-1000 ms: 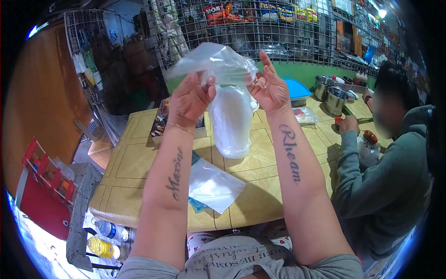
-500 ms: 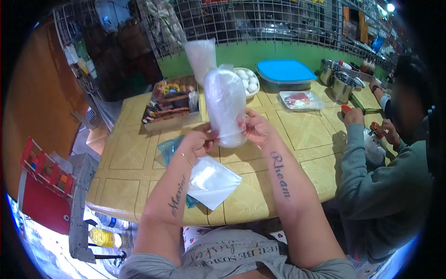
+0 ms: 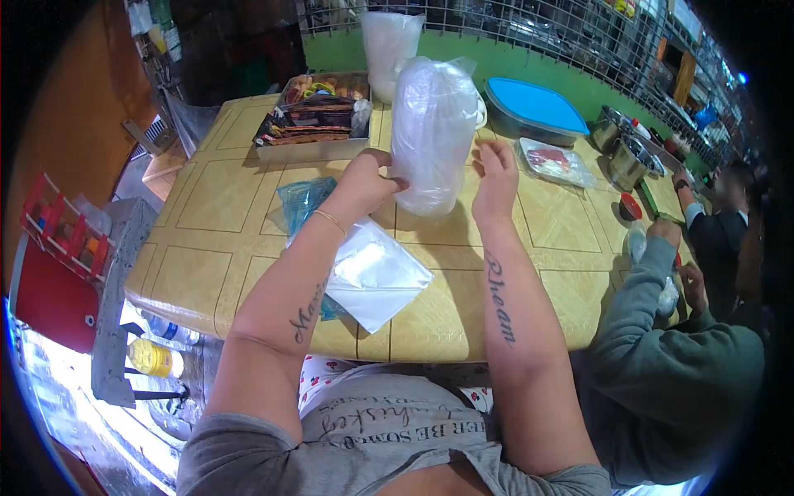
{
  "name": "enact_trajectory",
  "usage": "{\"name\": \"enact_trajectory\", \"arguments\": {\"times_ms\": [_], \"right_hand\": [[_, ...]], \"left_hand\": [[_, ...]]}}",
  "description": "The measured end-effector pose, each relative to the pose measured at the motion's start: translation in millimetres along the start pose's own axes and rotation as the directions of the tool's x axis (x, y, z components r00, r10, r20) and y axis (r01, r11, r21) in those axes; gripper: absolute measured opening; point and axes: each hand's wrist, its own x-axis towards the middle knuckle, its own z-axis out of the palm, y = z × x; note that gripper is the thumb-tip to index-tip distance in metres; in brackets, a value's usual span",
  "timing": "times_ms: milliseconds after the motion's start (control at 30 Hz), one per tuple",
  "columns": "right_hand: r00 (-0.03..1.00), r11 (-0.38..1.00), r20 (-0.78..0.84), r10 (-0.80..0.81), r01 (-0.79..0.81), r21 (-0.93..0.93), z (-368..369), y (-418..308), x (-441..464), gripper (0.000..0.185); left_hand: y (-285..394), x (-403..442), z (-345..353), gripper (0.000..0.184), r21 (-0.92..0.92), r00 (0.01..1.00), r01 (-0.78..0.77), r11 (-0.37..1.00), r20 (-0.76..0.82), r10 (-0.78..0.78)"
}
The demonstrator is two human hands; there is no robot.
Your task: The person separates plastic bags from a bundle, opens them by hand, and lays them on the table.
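Observation:
Upright in front of me is a white, rounded bundle in clear plastic wrap; what is inside cannot be made out. My left hand pinches the wrap low on the bundle's left side. To the bundle's right, my right hand is raised with fingers apart, not touching it. Below my hands, a stack of clear plastic sheets or bags lies on the table, partly over a blue-tinted plastic packet that my left forearm partly covers.
A tray of skewered food, a tall plastic bag, a blue-lidded container, a wrapped meat tray and metal pots stand along the table's back. At right, a person in a grey-green sweater handles small items.
My right hand has let go of the bundle and moved right, its fingers spreading. My left hand stays on the wrap. The view has shifted, and a red bowl shows near the other person.

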Motion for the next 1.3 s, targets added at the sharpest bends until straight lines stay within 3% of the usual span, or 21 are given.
{"name": "enact_trajectory", "arguments": {"times_ms": [67, 167, 267, 367, 467, 567, 667, 767, 867, 967, 1000, 1067, 1133, 1167, 1233, 1300], "right_hand": [[0.971, 0.987, 0.185, -0.152, 0.142, 0.070, 26, -32, -17, 0.053], [0.926, 0.953, 0.264, -0.270, 0.296, -0.063, 47, -30, -29, 0.077], [0.878, 0.853, 0.329, -0.349, 0.443, -0.278, 43, -25, -26, 0.087], [0.942, 0.910, 0.298, -0.158, 0.255, -0.326, 37, -13, -26, 0.072], [0.923, 0.949, 0.357, 0.141, -0.024, -0.314, 14, 16, -18, 0.052], [0.903, 0.864, 0.261, 0.342, -0.193, -0.464, 15, -1, -24, 0.037], [0.864, 0.864, 0.313, 0.395, -0.234, -0.446, 0, 29, -14, 0.037], [0.881, 0.775, 0.289, 0.375, -0.127, -0.619, 4, 17, -15, 0.037], [0.850, 0.756, 0.349, 0.394, -0.084, -0.649, -4, 15, -12, 0.038], [0.942, 0.590, 0.209, 0.261, 0.016, -0.807, -20, 22, -3, 0.035], [0.979, 0.594, 0.186, 0.088, 0.099, -0.798, -19, 16, -2, 0.033], [0.957, 0.558, 0.132, -0.258, 0.259, -0.789, -9, -12, -1, 0.028], [0.919, 0.636, 0.022, -0.393, 0.289, -0.716, 0, -30, -4, 0.022], [0.890, 0.667, -0.041, -0.454, 0.310, -0.677, 4, -36, -5, 0.019], [0.870, 0.741, -0.050, -0.490, 0.386, -0.549, 14, -40, -10, 0.018], [0.852, 0.731, 0.005, -0.523, 0.452, -0.512, 23, -41, -23, 0.018]], "left_hand": [[28, -9, -10, 0.032, 0.038, 0.998, 0.060, 0.997, 0.009, -0.061], [31, -11, -4, 0.025, 0.102, 0.989, -0.077, 0.992, -0.118, 0.089], [55, -25, -13, 0.021, 0.135, 0.965, -0.189, 0.973, -0.160, 0.210], [59, -27, -18, 0.020, 0.202, 0.934, -0.351, 0.914, 0.003, 0.357], [39, -26, -11, 0.021, 0.226, 0.916, -0.379, 0.897, 0.227, 0.330], [45, -25, -30, 0.021, 0.159, 0.941, -0.125, 0.979, 0.331, 0.066], [34, -18, -46, 0.022, 0.232, 0.954, -0.067, 0.970, 0.298, -0.006], [23, -19, -56, 0.019, 0.046, 0.983, -0.036, 0.998, 0.181, 0.028], [27, -21, -80, 0.017, 0.015, 0.997, -0.070, 0.997, 0.033, 0.069], [22, -18, -98, 0.014, -0.288, 0.984, 0.071, 0.955, 0.180, -0.019], [27, -21, -100, 0.014, -0.186, 0.959, 0.066, 0.980, 0.285, -0.011], [36, -36, -96, 0.016, 0.016, 0.874, 0.027, 1.000, 0.485, -0.031], [22, -50, -79, 0.023, 0.153, 0.779, -0.247, 0.957, 0.619, 0.102], [19, -57, -70, 0.029, 0.221, 0.723, -0.217, 0.951, 0.690, 0.004], [16, -67, -57, 0.028, 0.273, 0.665, -0.238, 0.932, 0.745, -0.048], [15, -60, -48, 0.027, 0.293, 0.659, -0.241, 0.925, 0.749, -0.066]]}}
